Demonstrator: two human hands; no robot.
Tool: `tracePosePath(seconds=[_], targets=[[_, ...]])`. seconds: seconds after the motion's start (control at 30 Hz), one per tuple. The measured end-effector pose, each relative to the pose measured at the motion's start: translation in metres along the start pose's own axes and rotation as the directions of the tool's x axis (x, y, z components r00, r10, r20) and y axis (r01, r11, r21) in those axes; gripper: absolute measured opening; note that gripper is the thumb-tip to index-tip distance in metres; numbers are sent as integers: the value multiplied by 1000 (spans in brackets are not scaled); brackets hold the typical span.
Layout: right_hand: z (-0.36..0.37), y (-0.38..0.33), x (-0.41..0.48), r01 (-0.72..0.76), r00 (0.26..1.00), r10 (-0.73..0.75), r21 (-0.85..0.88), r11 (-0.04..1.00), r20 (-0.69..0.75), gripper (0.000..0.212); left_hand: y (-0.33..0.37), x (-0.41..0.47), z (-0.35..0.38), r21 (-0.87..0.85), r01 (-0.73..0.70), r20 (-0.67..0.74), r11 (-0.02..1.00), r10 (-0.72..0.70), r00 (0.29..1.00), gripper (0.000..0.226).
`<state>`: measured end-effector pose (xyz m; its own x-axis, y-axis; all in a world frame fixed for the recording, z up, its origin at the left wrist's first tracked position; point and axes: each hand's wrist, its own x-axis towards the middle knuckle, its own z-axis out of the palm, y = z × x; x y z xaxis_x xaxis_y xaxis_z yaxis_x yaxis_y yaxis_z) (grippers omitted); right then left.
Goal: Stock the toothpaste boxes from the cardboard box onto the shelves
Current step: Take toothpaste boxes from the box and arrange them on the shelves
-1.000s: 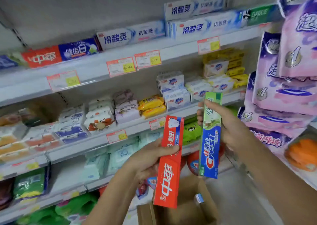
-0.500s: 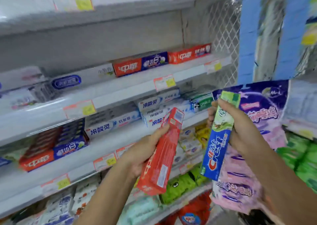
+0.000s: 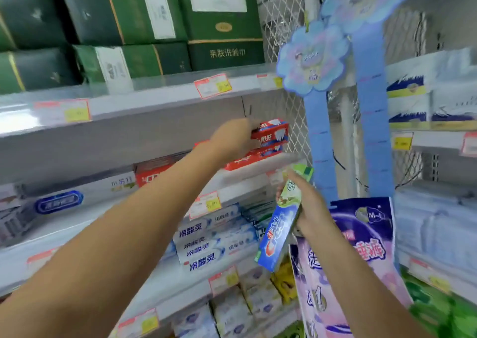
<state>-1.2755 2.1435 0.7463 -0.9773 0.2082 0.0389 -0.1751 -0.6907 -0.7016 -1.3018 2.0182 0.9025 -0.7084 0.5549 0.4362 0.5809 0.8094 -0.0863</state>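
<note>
Toothpaste shelf (image 3: 245,179), right end: red toothpaste boxes (image 3: 247,161) stacked near the wire mesh (image 3: 296,121). Front edge bare. Open slot above them, under the upper shelf (image 3: 154,103) (left grip (image 3: 232,139) fills it, holding the top red box (image 3: 273,131)). Blue hanging strip (image 3: 320,141) and purple bags (image 3: 366,224) crowd the right side.

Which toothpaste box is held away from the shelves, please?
The blue-green box in the right hand; the red box at the left hand is on the shelf.

Bright, even light; heavy motion blur.
Glare whitens the shelf edge (image 3: 154,101); below-left of it, packages (image 3: 59,201) smear and bow.
</note>
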Motion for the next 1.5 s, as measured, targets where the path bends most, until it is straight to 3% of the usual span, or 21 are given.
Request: tracePosePath(seconds=[0.23,0.33,0.5,0.63,0.8,0.9,1.0,1.03,1.1,1.2,1.27,1.37,1.5], targets=[[-6,-13,27,6,1000,-5,-33,999,8,28,-16,75,61,-37,97,210,995,-87,974,46],[-15,-13,35,-9,1000,9,-34,999,-6,32,-15,89,78,-100,59,196,993,-39,980,49],[-22,-12,44,-33,999,32,-43,999,-23,31,-22,112,98,-21,39,121,999,-36,992,45],[-23,-9,46,-50,999,50,-9,999,5,26,-38,110,102,172,107,190,979,-139,972,58],[-19,-15,40,-88,994,79,132,987,73,19,-47,100,95,102,129,262,986,-152,953,61],[-16,-19,31,-99,989,72,226,969,127,24,-30,76,81,-48,96,54,994,-93,994,48],[-12,-23,20,-24,987,-14,228,973,161,30,-3,16,64,-287,-1,-248,958,-73,966,28],[-10,-23,18,21,988,-55,231,973,141,29,3,-7,61,-309,24,-267,951,-111,957,27],[-3,-25,12,115,987,-139,260,959,77,27,10,-53,63,-318,135,-148,938,-190,971,38],[14,-22,2,192,968,-228,276,942,104,36,13,-109,71,-531,304,201,791,-230,952,54],[34,-12,-9,209,959,-247,242,948,140,35,8,-137,72,-652,361,286,667,-225,932,55],[67,9,-36,170,953,-200,142,975,230,24,-21,-179,65,-761,391,236,517,-341,910,25],[78,27,-69,225,837,-152,-76,972,526,17,-69,-248,48,-843,371,112,390,-547,830,30]])
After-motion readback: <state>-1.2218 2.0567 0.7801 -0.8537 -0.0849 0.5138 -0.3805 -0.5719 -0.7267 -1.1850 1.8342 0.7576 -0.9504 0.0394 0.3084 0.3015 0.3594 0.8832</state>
